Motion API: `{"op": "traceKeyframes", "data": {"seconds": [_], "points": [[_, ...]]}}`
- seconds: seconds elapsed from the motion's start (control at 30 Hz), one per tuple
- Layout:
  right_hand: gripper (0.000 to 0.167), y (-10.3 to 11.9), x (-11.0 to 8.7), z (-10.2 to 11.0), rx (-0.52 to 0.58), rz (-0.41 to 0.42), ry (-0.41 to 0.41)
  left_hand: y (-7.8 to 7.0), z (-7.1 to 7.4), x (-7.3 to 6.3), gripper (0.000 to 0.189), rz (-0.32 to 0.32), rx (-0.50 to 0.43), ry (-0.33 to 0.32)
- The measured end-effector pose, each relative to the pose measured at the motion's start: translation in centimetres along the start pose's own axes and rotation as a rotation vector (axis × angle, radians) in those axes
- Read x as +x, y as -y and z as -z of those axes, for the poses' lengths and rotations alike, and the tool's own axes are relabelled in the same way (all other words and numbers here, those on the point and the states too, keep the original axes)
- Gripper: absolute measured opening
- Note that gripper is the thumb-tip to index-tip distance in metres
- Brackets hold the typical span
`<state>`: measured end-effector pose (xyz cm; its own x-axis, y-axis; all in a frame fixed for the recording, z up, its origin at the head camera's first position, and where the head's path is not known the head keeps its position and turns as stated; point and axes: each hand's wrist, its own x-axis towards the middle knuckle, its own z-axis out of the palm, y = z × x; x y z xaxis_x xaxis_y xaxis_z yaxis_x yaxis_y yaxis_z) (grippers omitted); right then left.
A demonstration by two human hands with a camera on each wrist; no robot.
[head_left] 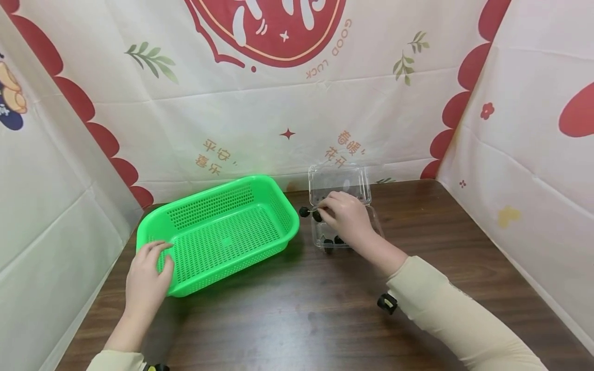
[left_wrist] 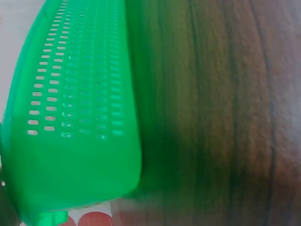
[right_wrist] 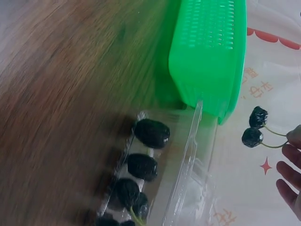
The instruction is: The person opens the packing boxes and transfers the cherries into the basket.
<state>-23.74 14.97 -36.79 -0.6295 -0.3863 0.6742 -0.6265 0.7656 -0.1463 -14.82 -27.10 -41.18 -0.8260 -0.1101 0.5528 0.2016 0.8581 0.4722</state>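
My right hand (head_left: 348, 216) pinches the thin green stems of a pair of dark cherries (right_wrist: 252, 137), which dangle from the fingertips above a clear plastic clamshell box (head_left: 317, 238). The box stands with its lid (head_left: 339, 183) raised at the back. Inside it lie several more dark cherries (right_wrist: 142, 166), some with stems showing; the hand hides part of the box in the head view. To the left stands a green perforated basket (head_left: 223, 273), with nothing visible in it. My left hand (head_left: 147, 275) rests over the basket's near left corner, fingers loosely bent across the rim.
Both containers stand on a brown wooden table (head_left: 278, 330), the box to the right of the basket. A printed cloth (head_left: 260, 113) hangs behind the table and along both sides. Dark wrist devices (head_left: 387, 303) are worn at the sleeves.
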Motion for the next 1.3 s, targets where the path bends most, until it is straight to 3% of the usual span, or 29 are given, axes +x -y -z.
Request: {"op": "traceKeyframes", "data": {"seconds": [0.1, 0.2, 0.37, 0.53, 0.7, 0.9, 1.0, 1.13, 1.3], "points": [[0.005, 0.3, 0.2, -0.5, 0.045, -0.025, -0.012, 0.1, 0.0, -0.2, 0.024, 0.007, 0.002, -0.009], [0.004, 0.7, 0.6, -0.9, 0.089, -0.039, -0.024, 0.1, 0.0, -0.3, 0.027, 0.066, 0.004, -0.006], [0.004, 1.3, 1.4, -1.6, 0.137, -0.061, -0.035, 0.4, 0.2, 0.1, 0.041, 0.260, -0.024, 0.039], [0.006, 1.8, 1.7, -2.0, 0.151, -0.067, -0.040, 1.7, 0.8, 0.4, 0.059, 0.453, -0.103, 0.101], [0.003, 2.2, 1.8, -2.1, 0.166, -0.083, -0.024, 2.9, 1.4, 0.9, 0.068, 0.574, -0.126, 0.162], [0.004, 2.5, 2.1, -2.0, 0.184, -0.127, -0.003, 3.6, 1.8, 1.2, 0.074, 0.610, -0.124, 0.209], [0.004, 2.6, 2.2, -2.1, 0.185, -0.135, -0.002, 4.0, 1.6, 1.4, 0.074, 0.602, -0.106, 0.267], [0.004, 2.7, 2.3, -2.2, 0.185, -0.138, -0.001, 4.4, 1.4, 1.5, 0.062, 0.556, -0.083, 0.321], [0.004, 2.8, 2.4, -2.1, 0.191, -0.141, -0.005, 4.5, 1.2, 1.6, 0.051, 0.502, -0.042, 0.310]]}}
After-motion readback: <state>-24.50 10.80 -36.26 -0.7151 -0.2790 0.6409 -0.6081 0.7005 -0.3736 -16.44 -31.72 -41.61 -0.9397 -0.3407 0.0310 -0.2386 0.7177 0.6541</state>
